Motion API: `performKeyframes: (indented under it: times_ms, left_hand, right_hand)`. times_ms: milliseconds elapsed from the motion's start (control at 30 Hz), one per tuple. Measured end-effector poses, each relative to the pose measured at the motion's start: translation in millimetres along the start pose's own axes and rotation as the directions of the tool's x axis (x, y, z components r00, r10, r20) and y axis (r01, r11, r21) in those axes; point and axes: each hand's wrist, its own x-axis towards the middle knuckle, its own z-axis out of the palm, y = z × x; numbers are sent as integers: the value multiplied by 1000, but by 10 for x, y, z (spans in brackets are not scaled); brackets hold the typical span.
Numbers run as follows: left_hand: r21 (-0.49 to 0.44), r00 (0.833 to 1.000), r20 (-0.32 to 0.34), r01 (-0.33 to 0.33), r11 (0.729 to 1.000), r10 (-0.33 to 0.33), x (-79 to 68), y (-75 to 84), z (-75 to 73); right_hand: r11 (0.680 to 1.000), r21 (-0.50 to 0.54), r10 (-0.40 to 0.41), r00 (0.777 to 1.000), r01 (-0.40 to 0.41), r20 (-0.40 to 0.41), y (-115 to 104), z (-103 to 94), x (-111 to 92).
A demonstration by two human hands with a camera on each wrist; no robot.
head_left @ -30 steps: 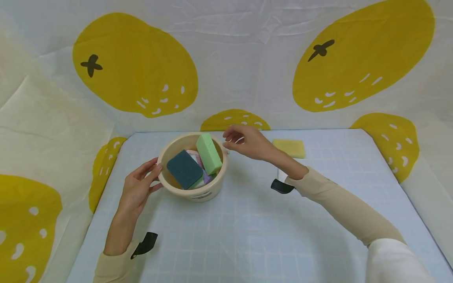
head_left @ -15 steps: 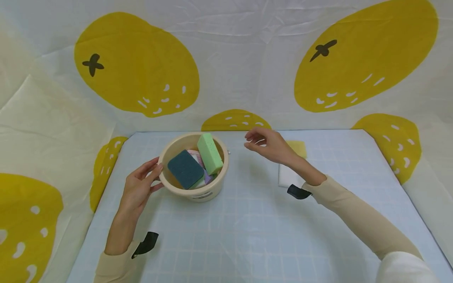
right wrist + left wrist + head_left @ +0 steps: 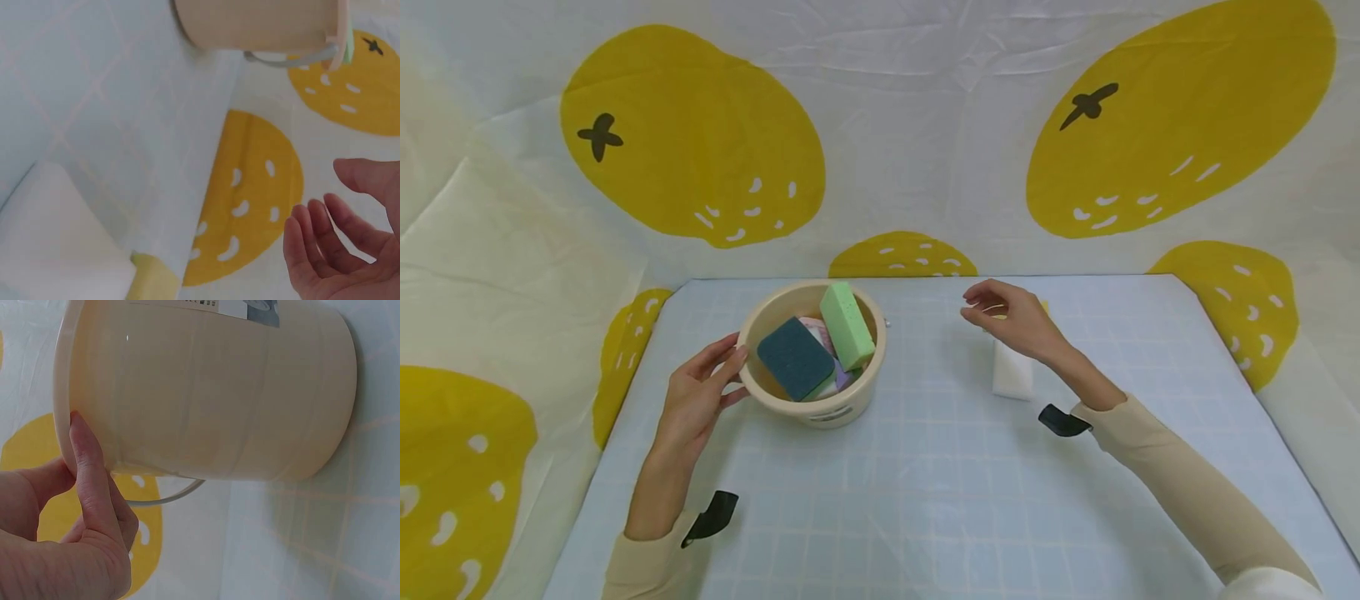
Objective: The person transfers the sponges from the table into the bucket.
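Observation:
A cream bucket [image 3: 842,414] stands upright on the left half of the table. My left hand [image 3: 691,404] pinches its rim on the left side, thumb and fingers on either side of the edge in the left wrist view. Inside lie a scouring sponge with a dark teal face [image 3: 795,358], a light green sponge [image 3: 847,327] leaning on the wall, and pink and purple pieces partly covered. My right hand [image 3: 1017,321] hovers with nothing in it, fingers loosely bent. Below it is a white block [image 3: 1012,372]; a yellow sponge [image 3: 153,278] is mostly hidden behind the hand in the head view.
A pale blue gridded cloth [image 3: 910,500] covers the table. White sheeting [image 3: 925,167] with yellow fruit prints rises behind and at both sides. The bucket's thin grey handle [image 3: 281,61] hangs down on its far side.
My right hand has moved right, away from the bucket's rim, to over the white block and yellow sponge. The left hand keeps its hold on the rim, and the bucket stays put.

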Motion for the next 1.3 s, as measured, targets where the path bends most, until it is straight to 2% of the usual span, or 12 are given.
performKeyframes:
  times_ms: [467,767,1133,1300]
  left_hand:
    - [16,1000,2,-5,1000,5,0,-3,-2]
    - [19,1000,5,-8,1000,8,-11,-8,-4]
    - [31,1000,-8,-15,999,16,-19,-10,1]
    - [24,1000,-3,-12,1000,12,-14,-7,2]
  right_hand:
    - [993,-37,111,992,-113,-59,465,-96,-231]
    - [986,-72,145,983,-153,-112,727,-83,-393]
    - [959,-119,257,966,-258,-27,959,-79,-535]
    - [942,-147,307,952,-303,4,1032,-51,-562]
